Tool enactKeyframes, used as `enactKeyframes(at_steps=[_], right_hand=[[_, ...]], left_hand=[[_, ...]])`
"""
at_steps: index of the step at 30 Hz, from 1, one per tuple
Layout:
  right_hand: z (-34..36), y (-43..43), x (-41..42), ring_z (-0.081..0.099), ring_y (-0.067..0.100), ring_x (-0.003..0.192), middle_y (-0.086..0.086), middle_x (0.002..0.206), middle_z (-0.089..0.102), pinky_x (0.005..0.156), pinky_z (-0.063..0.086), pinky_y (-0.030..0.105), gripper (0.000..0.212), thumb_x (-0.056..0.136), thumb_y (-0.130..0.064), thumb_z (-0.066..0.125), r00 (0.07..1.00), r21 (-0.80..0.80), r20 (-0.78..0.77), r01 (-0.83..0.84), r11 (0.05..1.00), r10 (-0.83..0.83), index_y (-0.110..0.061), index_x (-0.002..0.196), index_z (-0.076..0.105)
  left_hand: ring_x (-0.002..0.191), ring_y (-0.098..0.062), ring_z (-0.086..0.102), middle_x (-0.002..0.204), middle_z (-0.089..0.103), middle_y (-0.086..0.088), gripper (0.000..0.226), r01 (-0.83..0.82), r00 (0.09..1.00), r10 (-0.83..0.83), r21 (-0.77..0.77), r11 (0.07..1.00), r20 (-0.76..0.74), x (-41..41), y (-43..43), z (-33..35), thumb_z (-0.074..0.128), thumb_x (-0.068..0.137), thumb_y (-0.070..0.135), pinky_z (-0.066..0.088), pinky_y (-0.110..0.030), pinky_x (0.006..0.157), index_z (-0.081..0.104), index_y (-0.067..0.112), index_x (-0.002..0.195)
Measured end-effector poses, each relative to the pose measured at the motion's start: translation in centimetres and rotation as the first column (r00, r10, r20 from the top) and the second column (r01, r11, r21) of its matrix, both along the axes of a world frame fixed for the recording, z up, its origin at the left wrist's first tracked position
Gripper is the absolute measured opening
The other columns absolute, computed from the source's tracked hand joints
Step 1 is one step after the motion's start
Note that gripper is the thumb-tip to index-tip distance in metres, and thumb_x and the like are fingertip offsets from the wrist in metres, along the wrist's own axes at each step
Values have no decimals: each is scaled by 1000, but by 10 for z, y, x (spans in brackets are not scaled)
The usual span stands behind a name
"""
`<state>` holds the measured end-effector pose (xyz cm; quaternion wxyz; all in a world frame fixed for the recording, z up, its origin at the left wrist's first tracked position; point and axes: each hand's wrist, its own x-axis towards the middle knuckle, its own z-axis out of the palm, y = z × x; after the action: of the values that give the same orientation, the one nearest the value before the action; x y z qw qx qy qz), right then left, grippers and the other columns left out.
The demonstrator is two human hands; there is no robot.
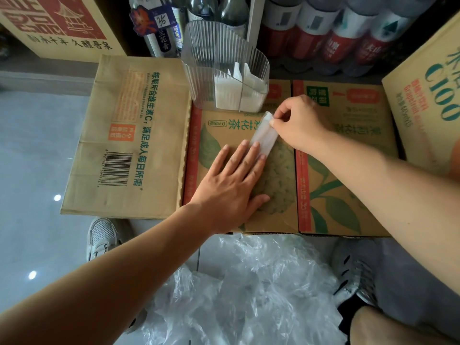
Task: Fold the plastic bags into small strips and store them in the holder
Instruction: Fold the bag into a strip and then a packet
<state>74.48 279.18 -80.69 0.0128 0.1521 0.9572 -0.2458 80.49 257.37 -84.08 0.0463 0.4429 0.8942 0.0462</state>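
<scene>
Loose plastic bags (249,295) heaped on floor, nearest. On tea carton (286,195): left hand (231,185) flat, fingers straight, pressing near end of folded strip (265,138); right hand (298,123) fingers pinch its far end. Holder (224,78) just beyond, at carton's far edge, strips inside. Bottles (336,33) behind; tall box (428,100) crowds right side.

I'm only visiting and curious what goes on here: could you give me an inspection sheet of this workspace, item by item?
Surface: tea carton lying flat, its top used as the worktop.
Job's things: folded strip on the carton; ribbed clear holder behind it, with stored strips inside; loose bags on the floor in front.
Clutter: second carton to the left.
Grips: left hand flat, fingertips pressing the strip; right hand pinches its far end.
Cables: nothing seen.
Surroundings: bottles and boxes behind; grey floor; shoes.
</scene>
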Motion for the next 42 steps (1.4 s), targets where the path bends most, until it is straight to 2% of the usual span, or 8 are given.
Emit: enactKeyframes(at_steps=[2, 9, 13, 16, 24, 28, 36, 42], right_hand=[[-1, 1, 2, 61, 20, 89, 1, 105, 63, 79, 53, 33, 9, 90, -24, 71, 999, -5, -31, -27, 1000, 27, -25, 83, 65], [2, 8, -3, 56, 8, 65, -11, 75, 63, 62, 45, 26, 15, 88, -17, 70, 998, -205, -56, -42, 978, 31, -26, 78, 62], [3, 14, -11, 55, 8, 64, -4, 76, 65, 66, 45, 26, 15, 85, -11, 72, 1000, -292, -14, -24, 956, 21, -22, 94, 67], [3, 17, -16, 57, 7, 66, -7, 78, 66, 71, 49, 27, 25, 82, -17, 79, 998, -259, 34, -43, 965, 53, -21, 105, 69], [-1, 13, -12, 60, 7, 68, -12, 74, 66, 72, 54, 29, 17, 82, -24, 83, 998, -137, -15, -67, 988, 66, -31, 80, 67], [-1, 13, -15, 58, 5, 66, -12, 75, 65, 73, 54, 29, 17, 81, -25, 83, 998, -141, 15, -54, 989, 57, -30, 83, 67], [13, 7, -24, 60, 15, 78, -2, 85, 66, 64, 39, 25, 20, 80, -27, 85, 987, -42, 132, -90, 995, 94, -19, 92, 71], [18, 1, -22, 54, 9, 66, -10, 71, 57, 58, 38, 23, 11, 83, -23, 81, 978, -67, 168, -111, 992, 121, -22, 80, 71]], left_hand=[[157, -33, 9, 169, 15, -16, 77, 3, 1000, -3, -11, 1000, -7, 0, 0, 0, 22, 104, 60, 15, -55, 124, 24, 7, 161], [157, -32, 7, 169, 13, -15, 78, 5, 1000, -4, 9, 1000, -22, 0, 0, -2, 21, 104, 60, 14, -56, 124, 22, 8, 161], [157, -32, 7, 169, 12, -15, 78, 5, 1000, -4, 24, 1000, -24, 0, 0, -2, 22, 104, 60, 14, -56, 124, 22, 8, 161], [157, -32, 8, 169, 13, -15, 78, -2, 999, 3, 31, 1000, -32, 1, 0, -2, 22, 104, 60, 14, -56, 124, 22, 8, 161], [158, -32, 4, 169, 7, -18, 82, -64, 998, 65, 48, 997, -17, 8, 1, -1, 27, 104, 59, 14, -55, 124, 15, 3, 161], [158, -29, 2, 170, 9, -16, 78, -55, 998, 55, 40, 998, -10, 12, -4, -1, 26, 104, 57, 14, -55, 124, 19, 3, 161], [158, -29, 3, 169, 11, -16, 79, -61, 998, 61, 20, 998, 7, 13, -4, -1, 24, 104, 59, 14, -55, 124, 20, 4, 161], [158, -28, 3, 169, 12, -15, 78, -67, 998, 66, 36, 997, 20, 13, -5, 1, 24, 103, 58, 14, -55, 124, 22, 5, 161]])
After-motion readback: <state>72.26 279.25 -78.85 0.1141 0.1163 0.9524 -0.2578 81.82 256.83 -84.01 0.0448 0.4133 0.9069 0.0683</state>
